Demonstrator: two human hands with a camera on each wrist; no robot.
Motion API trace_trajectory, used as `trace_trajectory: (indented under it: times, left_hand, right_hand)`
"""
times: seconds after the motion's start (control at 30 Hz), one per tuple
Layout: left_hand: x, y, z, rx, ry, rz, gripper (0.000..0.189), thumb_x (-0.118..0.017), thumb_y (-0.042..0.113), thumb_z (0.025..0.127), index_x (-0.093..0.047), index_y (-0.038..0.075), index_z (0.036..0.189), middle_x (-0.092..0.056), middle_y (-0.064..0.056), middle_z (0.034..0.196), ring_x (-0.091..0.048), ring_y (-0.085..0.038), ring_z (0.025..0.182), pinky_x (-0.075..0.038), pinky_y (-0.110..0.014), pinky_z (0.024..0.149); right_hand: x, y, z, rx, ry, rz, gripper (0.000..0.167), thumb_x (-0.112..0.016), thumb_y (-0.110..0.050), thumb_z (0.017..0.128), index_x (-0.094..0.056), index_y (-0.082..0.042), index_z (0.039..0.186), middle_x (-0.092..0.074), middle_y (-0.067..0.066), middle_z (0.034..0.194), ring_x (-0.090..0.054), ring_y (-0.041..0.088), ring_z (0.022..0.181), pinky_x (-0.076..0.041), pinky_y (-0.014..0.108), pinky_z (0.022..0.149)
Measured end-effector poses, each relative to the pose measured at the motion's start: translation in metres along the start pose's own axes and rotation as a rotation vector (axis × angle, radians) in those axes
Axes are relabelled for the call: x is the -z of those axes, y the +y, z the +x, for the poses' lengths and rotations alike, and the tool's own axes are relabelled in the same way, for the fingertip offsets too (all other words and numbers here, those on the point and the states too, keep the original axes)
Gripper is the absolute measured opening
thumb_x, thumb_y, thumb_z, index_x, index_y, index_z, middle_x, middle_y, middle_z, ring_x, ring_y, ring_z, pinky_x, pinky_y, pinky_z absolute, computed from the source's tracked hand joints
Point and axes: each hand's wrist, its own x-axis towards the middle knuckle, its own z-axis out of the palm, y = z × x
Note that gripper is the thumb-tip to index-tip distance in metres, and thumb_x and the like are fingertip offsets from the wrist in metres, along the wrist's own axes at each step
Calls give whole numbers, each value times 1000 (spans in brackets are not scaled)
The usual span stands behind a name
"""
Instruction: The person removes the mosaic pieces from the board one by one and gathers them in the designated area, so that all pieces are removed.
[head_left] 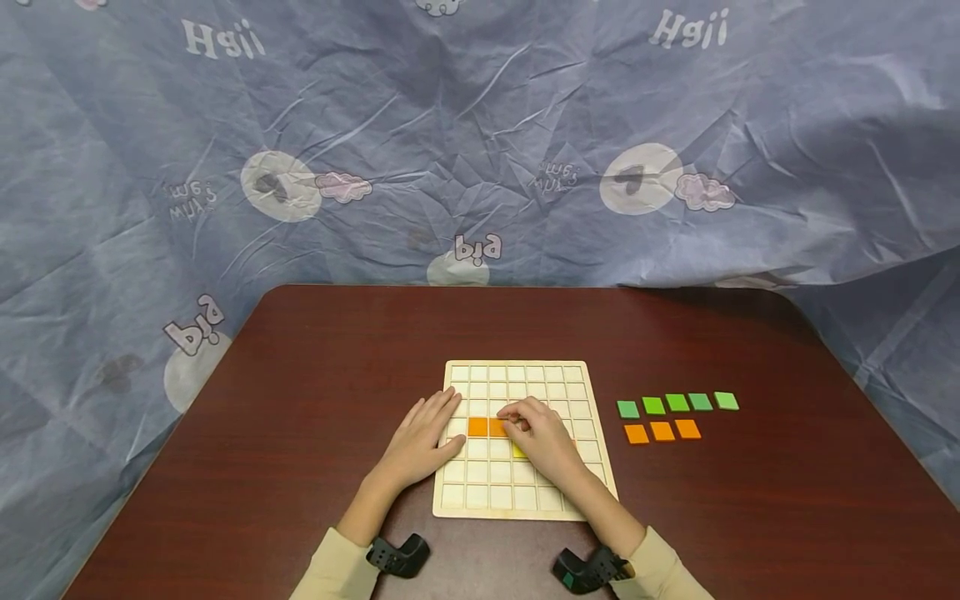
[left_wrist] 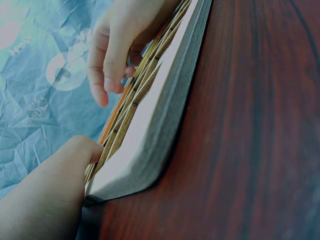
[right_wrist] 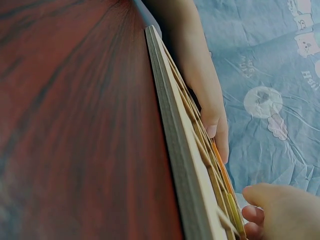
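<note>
A pale wooden grid board [head_left: 476, 497] lies on the table. My left hand [head_left: 422, 442] rests on its left edge, fingers spread and straight. Two orange square tiles sit side by side in the grid; the left orange tile [head_left: 477, 427] shows fully, while the right orange tile [head_left: 496, 427] is partly under my right fingertips. My right hand [head_left: 546, 440] hovers over the middle of the board with loosely bent fingers, and no tile shows between them in the left wrist view. Beneath this hand a yellow tile [head_left: 519, 451] peeks out, mostly covered.
Right of the board, several green tiles [head_left: 677, 402] lie in a row. In front of them is a row of three orange tiles [head_left: 662, 431]. A dark red-brown table [head_left: 337, 358] carries everything, and a printed blue-grey cloth [head_left: 420, 125] hangs behind it.
</note>
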Motion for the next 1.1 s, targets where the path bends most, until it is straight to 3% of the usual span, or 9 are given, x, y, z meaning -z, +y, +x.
trace_trajectory:
  times: [0.1, 0.57, 1.1]
  left_hand:
    - [0, 0, -1, 4, 1, 5, 63, -46, 44, 89, -30, 15, 143, -26, -1, 150, -24, -19, 139, -15, -39, 115]
    - [-3, -2, 0, -1, 11, 2, 64, -45, 44, 89, -30, 16, 143, -27, 0, 150, -24, -18, 139, -14, -39, 115]
    - [0, -1, 0, 12, -8, -5, 64, -45, 44, 89, -28, 16, 144, -25, 0, 151, -22, -18, 139, -12, -39, 116]
  right_hand:
    - [-1, 1, -1, -17, -14, 3, 10, -66, -20, 83, -68, -22, 92, -59, -11, 87, -50, 2, 74, -38, 25, 73]
    - [-2, 2, -3, -28, -54, -84, 21, -67, -27, 80, -68, -22, 101, -57, -7, 95, -43, 4, 72, -33, 24, 67]
    - [-1, 2, -2, -7, -53, -87, 20, -68, -27, 80, -69, -21, 98, -58, -4, 97, -46, 6, 76, -34, 25, 68]
